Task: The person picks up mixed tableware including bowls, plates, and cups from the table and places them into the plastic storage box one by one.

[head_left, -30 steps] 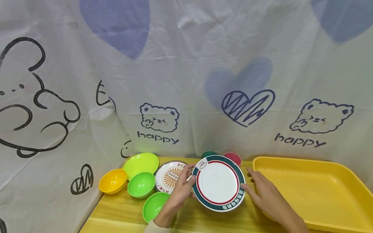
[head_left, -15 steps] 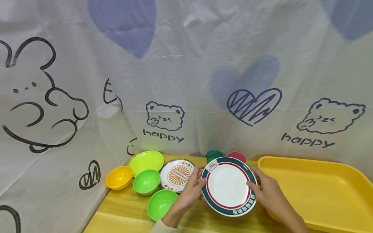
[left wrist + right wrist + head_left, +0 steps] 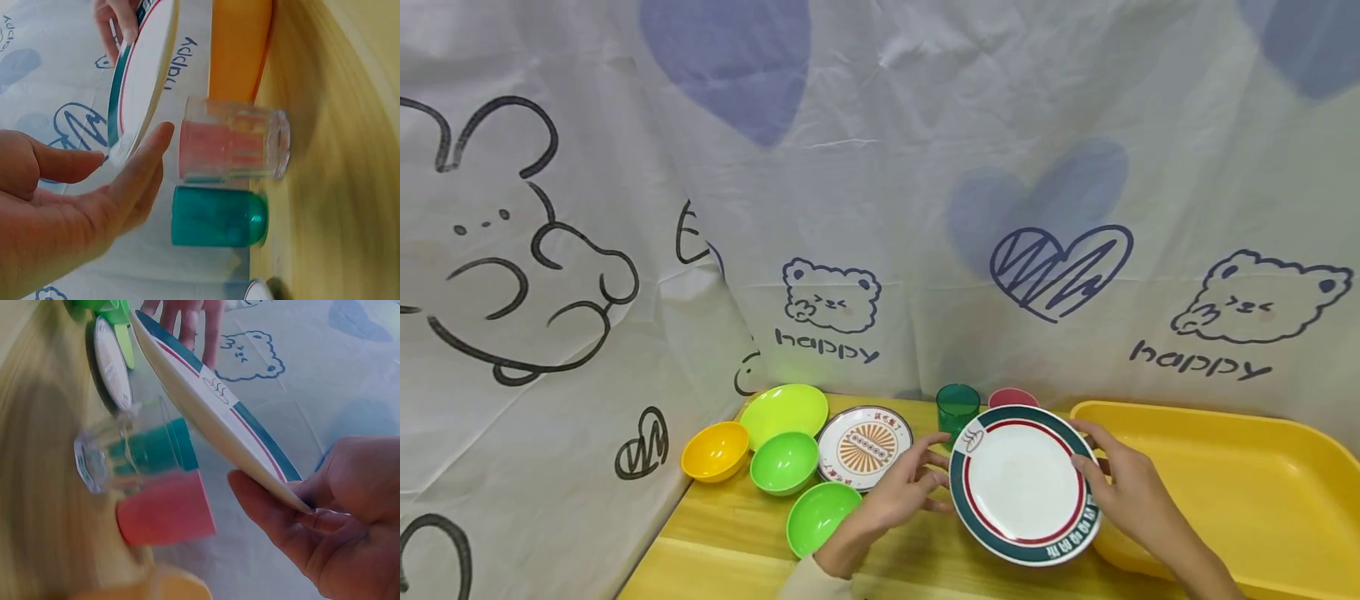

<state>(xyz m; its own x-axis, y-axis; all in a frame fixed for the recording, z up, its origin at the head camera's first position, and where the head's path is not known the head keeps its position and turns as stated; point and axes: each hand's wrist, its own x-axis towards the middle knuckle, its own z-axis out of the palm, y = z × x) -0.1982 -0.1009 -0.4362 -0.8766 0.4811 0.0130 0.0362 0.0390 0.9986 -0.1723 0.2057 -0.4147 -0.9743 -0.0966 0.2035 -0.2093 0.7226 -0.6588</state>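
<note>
The right hand (image 3: 1131,483) is the one I see holding: it pinches the far-right rim of the white plate (image 3: 1026,479), thumb over the upper face and fingers behind the edge. On my side of the link the left hand (image 3: 904,490) reads as loose, its fingers parted and fairly straight at the plate's opposite rim; from my left wrist view the rim lies between thumb and fingers, and I cannot tell whether they touch it. The plate sits between the two hands, raised off the wooden table (image 3: 681,550) and tilted, its green border and red ring facing my head camera.

Just beyond it I have a green cup (image 3: 957,404) and a red cup (image 3: 1013,397); both wrist views also give me a clear glass (image 3: 281,144) near them. To the right, partly behind the right forearm, lies a yellow tray (image 3: 1247,475).

Out past the left hand I count a sunburst-patterned plate (image 3: 865,448), a lime-green dish (image 3: 785,414), an orange-yellow bowl (image 3: 715,452) and two green bowls (image 3: 785,463), the nearer one close to the left forearm. A pale cloth (image 3: 917,125) with hearts and bears hangs behind everything.
</note>
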